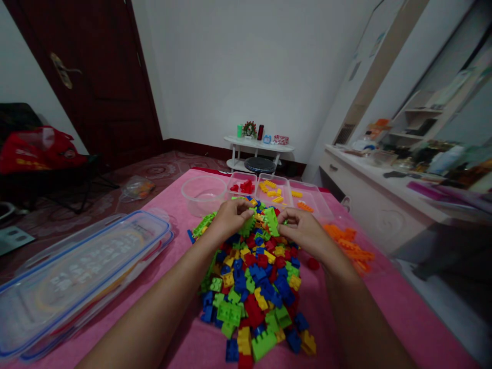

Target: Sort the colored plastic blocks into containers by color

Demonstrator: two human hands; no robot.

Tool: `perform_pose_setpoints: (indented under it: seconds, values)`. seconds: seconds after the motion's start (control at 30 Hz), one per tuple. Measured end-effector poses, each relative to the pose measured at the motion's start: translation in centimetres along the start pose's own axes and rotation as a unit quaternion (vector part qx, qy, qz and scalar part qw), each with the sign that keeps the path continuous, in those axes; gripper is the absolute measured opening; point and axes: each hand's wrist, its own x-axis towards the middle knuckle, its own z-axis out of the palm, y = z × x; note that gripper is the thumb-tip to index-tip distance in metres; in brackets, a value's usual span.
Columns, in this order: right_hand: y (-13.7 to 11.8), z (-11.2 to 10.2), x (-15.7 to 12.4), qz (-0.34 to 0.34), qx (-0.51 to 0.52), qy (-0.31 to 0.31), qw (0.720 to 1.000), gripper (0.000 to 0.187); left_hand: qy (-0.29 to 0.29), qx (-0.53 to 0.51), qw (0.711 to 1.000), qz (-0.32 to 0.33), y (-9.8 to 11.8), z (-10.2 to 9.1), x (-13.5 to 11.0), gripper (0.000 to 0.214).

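Observation:
A heap of toy building bricks [249, 271] in green, blue, red and yellow lies in front of me. Over its far left part is my left hand [231, 219], fingers curled and thumb drawn in; what they hold, if anything, is hidden. A long green brick [271, 221] stands tilted at the fingertips of my right hand [302, 225], which is closed on its right edge. Beyond the hands are a clear tray with red bricks [246, 186], one with yellow bricks [274, 193], and a third tray [323, 202] with a few yellow and orange pieces.
At the back left stands a round clear tub [203, 197]. Clear lids with blue rims [88, 271] lie stacked on the left of the pink cloth [184, 328]. Orange bricks [349, 246] sit at the right, near a red piece [313, 263]. A white cabinet [369, 200] flanks the right.

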Motion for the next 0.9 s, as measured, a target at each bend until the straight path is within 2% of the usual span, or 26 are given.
perform_pose_setpoints:
  seconds: [0.23, 0.6, 0.9]
  values:
    - [-1.9, 1.4, -0.4, 0.012, 0.004, -0.023, 1.000, 0.007, -0.002, -0.163, 0.984, -0.067, 0.8, 0.3, -0.3, 0.024]
    - [-1.2, 1.9, -0.1, 0.001, -0.019, 0.005, 1.000, 0.006, -0.009, -0.252, 0.961, -0.111, 0.6, 0.5, -0.4, 0.038]
    - [-0.5, 1.9, 0.4, -0.005, 0.008, 0.086, 0.996, 0.008, -0.022, -0.344, 0.924, -0.163, 2.3, 0.7, -0.8, 0.052]
